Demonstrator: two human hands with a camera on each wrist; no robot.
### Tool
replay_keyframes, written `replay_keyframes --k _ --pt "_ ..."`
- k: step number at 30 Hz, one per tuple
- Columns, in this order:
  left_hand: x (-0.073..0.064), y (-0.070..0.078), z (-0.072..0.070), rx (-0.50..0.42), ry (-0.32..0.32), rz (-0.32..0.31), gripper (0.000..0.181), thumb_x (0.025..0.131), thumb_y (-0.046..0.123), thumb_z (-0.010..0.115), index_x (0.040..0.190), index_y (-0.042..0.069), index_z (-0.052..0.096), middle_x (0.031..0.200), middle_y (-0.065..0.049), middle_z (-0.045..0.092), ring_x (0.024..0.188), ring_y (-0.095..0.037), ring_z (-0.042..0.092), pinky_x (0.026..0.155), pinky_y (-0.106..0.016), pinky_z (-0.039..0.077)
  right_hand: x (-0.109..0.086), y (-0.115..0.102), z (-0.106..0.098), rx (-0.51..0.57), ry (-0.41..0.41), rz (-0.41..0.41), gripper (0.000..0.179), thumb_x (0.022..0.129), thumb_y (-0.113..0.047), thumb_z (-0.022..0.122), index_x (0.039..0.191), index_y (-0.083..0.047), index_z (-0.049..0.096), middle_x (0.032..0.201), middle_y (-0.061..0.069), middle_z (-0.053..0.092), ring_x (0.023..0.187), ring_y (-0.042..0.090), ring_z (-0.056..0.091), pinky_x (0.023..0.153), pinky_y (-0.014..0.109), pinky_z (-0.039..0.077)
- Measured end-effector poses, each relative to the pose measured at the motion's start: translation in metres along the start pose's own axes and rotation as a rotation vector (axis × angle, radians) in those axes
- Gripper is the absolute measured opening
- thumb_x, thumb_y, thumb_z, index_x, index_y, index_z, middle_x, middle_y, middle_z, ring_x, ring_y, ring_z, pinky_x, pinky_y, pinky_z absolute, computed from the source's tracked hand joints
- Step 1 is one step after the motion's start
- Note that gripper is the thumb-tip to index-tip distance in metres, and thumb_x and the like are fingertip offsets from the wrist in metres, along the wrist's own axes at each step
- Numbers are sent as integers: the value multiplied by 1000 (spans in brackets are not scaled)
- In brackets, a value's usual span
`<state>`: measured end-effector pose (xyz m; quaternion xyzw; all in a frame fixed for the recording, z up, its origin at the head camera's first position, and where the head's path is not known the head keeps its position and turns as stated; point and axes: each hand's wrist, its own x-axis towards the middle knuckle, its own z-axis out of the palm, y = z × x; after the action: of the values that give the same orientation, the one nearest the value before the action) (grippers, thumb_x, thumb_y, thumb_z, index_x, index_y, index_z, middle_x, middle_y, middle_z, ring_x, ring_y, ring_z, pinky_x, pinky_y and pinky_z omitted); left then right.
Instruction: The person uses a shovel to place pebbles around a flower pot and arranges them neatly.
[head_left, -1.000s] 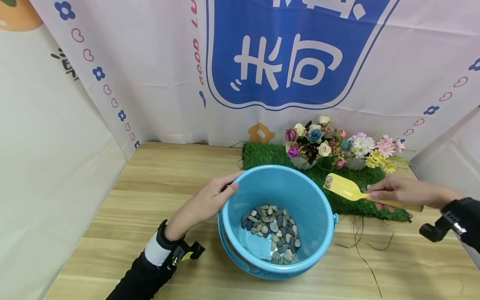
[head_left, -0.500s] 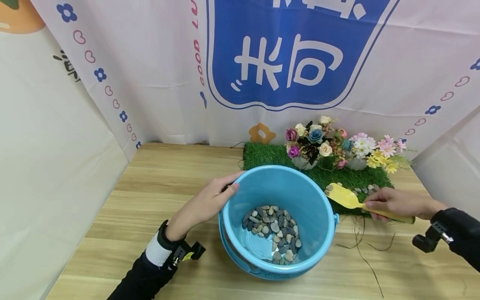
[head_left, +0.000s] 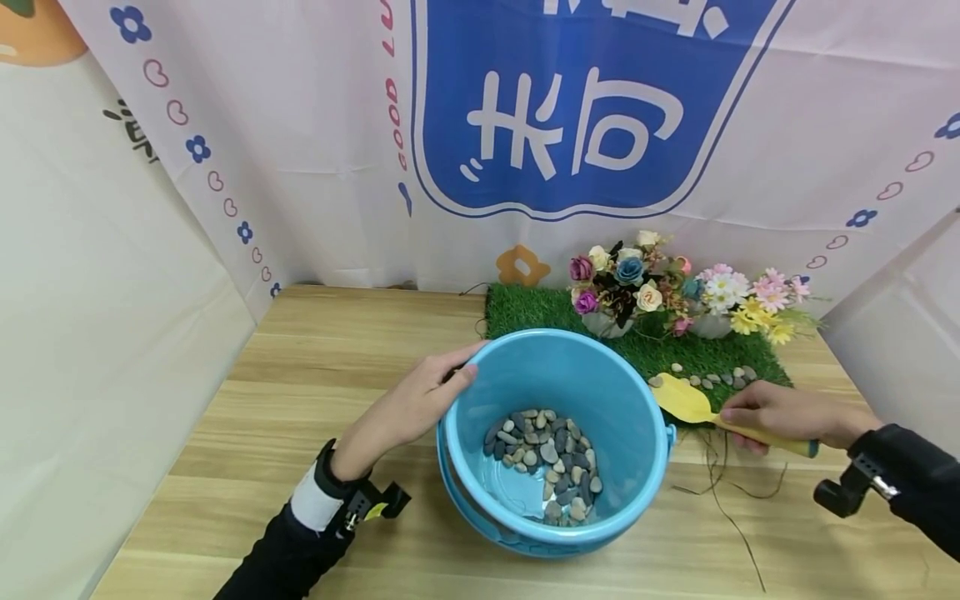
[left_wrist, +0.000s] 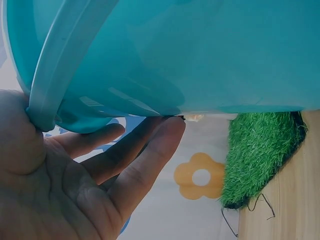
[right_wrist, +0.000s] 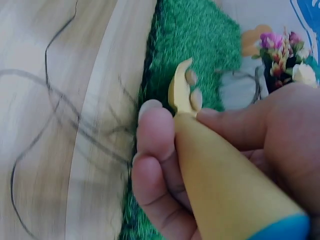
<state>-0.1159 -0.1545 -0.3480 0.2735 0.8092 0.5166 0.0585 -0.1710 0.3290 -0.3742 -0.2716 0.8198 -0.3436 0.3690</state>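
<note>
A light-blue bucket [head_left: 652, 500] with pebbles [head_left: 551, 450] at its bottom stands on the table. My left hand [head_left: 416, 396] grips its rim, thumb at the top edge; in the left wrist view the fingers [left_wrist: 142, 170] lie against the outer wall below the bucket handle [left_wrist: 65, 55]. My right hand [head_left: 783, 412] holds a yellow toy shovel [head_left: 682, 402] by its handle [right_wrist: 225, 185], which has a blue end. Its blade is tipped over the grass mat [head_left: 540, 304], beside a row of loose pebbles [head_left: 726, 378]. One pebble [head_left: 656, 382] lies right at the blade's tip.
Two pots of artificial flowers, one mixed bunch [head_left: 630, 275] and one pastel bunch [head_left: 750, 296], stand at the mat's back. Thin dark strands [head_left: 716, 492] lie on the wooden table [head_left: 337, 350]. A printed curtain [head_left: 337, 167] hangs behind.
My right hand has moved left and toward me with the shovel, whose blade has turned over. Pebbles that lay in it are out on the mat. The left hand and bucket stay put.
</note>
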Motion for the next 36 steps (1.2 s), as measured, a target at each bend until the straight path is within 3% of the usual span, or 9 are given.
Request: replay_keyframes --k 7,14,18,22,28,36 --pt "0 0 0 3 -2 9 43 102 28 34 143 17 34 110 -15 62 71 -21 66 58 -30 56 8 -13 9 7 37 46 39 101 -23 39 75 1 56 65 10 58 53 28 53 54 36 51" --pt "1 -1 0 0 -10 21 43 102 28 34 143 17 34 116 -13 60 75 -21 66 60 -30 56 11 -22 12 58 66 99 37 100 -21 41 79 4 59 67 11 60 54 24 57 54 37 54" --pt "1 1 0 -1 -10 10 42 102 28 33 143 17 34 107 -14 63 71 -17 66 59 -30 56 16 -32 14 109 79 145 36 99 -20 43 82 6 60 67 15 61 56 29 60 55 41 56" --pt "0 13 -1 5 -8 5 42 102 20 34 142 10 34 103 -18 64 67 -11 65 58 -32 56 23 -44 14 154 92 210 33 98 -19 44 81 5 59 67 16 61 57 28 61 56 42 56" --pt "-3 40 -4 -1 -26 3 40 101 10 34 140 -1 34 103 -20 63 70 -10 65 62 -36 56 30 -58 7 197 69 289 30 95 -14 44 80 7 60 65 14 59 51 18 57 52 32 55" --pt "-4 43 -4 5 -23 -6 40 101 10 34 140 0 34 113 -20 59 74 -11 65 62 -32 56 29 -64 -2 172 49 313 29 95 -14 46 80 7 60 63 11 57 46 13 49 47 25 49"
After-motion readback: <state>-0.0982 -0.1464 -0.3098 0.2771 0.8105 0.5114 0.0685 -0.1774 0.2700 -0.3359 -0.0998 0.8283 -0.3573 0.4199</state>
